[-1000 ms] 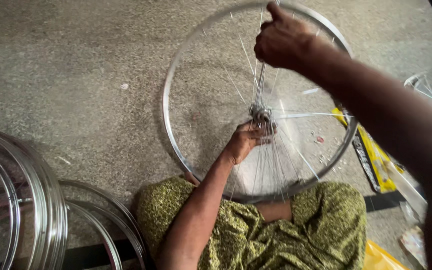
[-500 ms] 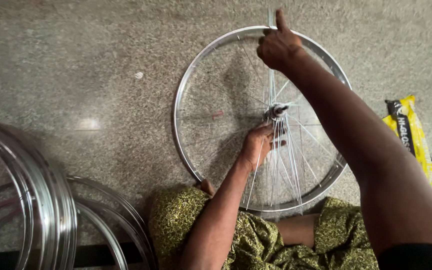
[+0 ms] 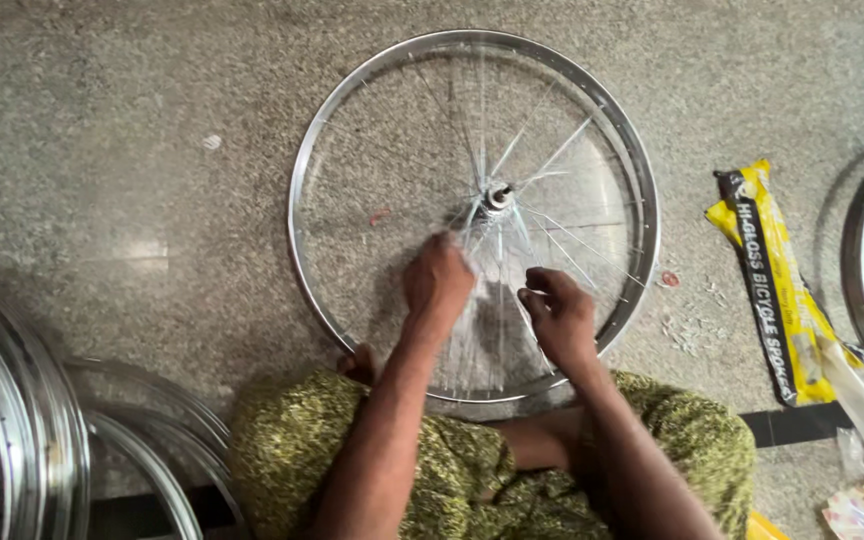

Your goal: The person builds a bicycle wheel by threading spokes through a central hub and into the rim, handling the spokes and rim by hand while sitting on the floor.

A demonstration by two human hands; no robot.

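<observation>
Wheel rim (image 3: 642, 215) lies flat on the floor (image 3: 132, 150) before your knees, both hands, left (image 3: 439, 280) and right (image 3: 559, 315), pinching loose spokes (image 3: 497, 320) near the hub (image 3: 497, 197), which could tangle, bend or slip free if tugged sideways.

Silver wheel rim (image 3: 642, 190) with pale shiny spokes (image 3: 542, 165); speckled grey floor (image 3: 132, 150); yellow packet (image 3: 777, 290) with a black stripe at right; green-yellow mottled cloth (image 3: 472, 470) near.

Shiny polished metal on the wheel rim (image 3: 642, 190) and thin bright spokes (image 3: 552, 155), over a rough, speckled matt stone floor (image 3: 132, 150), with a glossy yellow plastic packet (image 3: 767, 270) and patterned green cloth (image 3: 472, 470).
</observation>
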